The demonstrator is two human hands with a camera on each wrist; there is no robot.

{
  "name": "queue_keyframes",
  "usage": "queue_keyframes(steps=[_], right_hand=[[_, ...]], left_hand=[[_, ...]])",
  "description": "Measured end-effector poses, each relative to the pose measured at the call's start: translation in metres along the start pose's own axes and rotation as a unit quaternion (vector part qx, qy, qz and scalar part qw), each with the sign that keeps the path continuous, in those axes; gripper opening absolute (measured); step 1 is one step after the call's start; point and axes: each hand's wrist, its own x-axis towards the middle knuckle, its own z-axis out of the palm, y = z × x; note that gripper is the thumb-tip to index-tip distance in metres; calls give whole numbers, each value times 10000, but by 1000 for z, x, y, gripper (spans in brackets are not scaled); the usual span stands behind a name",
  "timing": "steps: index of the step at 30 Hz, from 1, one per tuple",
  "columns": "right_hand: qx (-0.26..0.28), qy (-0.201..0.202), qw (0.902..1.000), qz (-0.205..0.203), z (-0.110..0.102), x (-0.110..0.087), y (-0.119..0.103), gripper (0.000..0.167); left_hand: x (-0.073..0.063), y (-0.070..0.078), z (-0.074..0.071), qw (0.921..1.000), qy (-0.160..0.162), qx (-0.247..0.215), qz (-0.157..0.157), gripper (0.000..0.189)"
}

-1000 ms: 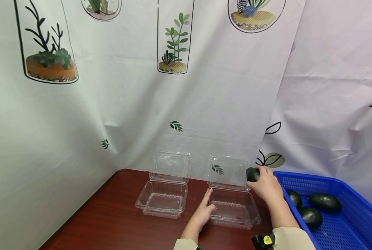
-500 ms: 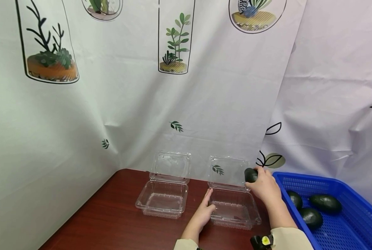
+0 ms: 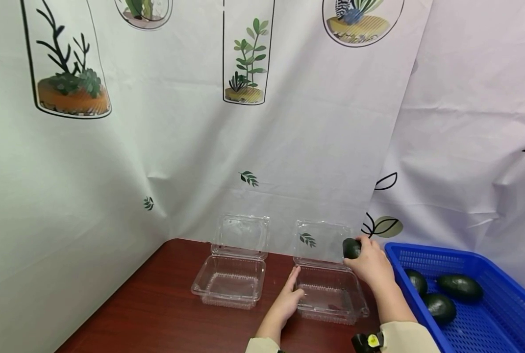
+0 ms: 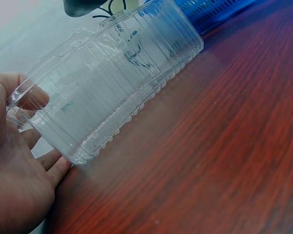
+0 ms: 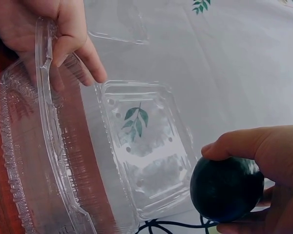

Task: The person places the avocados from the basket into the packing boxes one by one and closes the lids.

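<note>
My right hand (image 3: 371, 264) holds a dark green avocado (image 3: 351, 248) between thumb and fingers, raised over the back right corner of an open clear plastic clamshell container (image 3: 333, 312). In the right wrist view the avocado (image 5: 226, 191) hangs beside the container's raised lid (image 5: 149, 161). At the container's left side, my left hand (image 3: 286, 299) grips the wall. The left wrist view has the thumb (image 4: 35, 96) hooked over the rim while the fingers lie along the outside.
Another open clamshell container (image 3: 227, 295) stands to the left on the red-brown wooden table (image 3: 156, 314). A blue plastic basket (image 3: 500, 274) at the right holds several avocados (image 3: 460, 287). White printed cloth (image 3: 191, 147) hangs behind and at the left.
The avocado in my right hand has shifted slightly to the left, further over the right container. My left hand keeps its place at the wall.
</note>
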Motion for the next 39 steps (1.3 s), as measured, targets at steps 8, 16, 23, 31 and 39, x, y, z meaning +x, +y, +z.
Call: queue_keyframes(steps=[8, 16, 23, 31, 39], right_hand=[[-1, -43, 10000, 38, 3, 2, -3, 70], [-20, -96, 9999, 91, 4, 1, -5, 70], [-38, -93, 9999, 56, 6, 0, -5, 70], [-53, -124, 9999, 2, 7, -1, -4, 70], [-41, -186, 9998, 51, 9, 0, -4, 70]], left_hand=[[-1, 0, -1, 10000, 2, 28, -17, 74], [0, 0, 0, 10000, 4, 43, -20, 74], [0, -1, 0, 10000, 27, 23, -7, 73], [0, 1, 0, 9999, 72, -50, -68, 74], [0, 1, 0, 9999, 57, -71, -101, 74]])
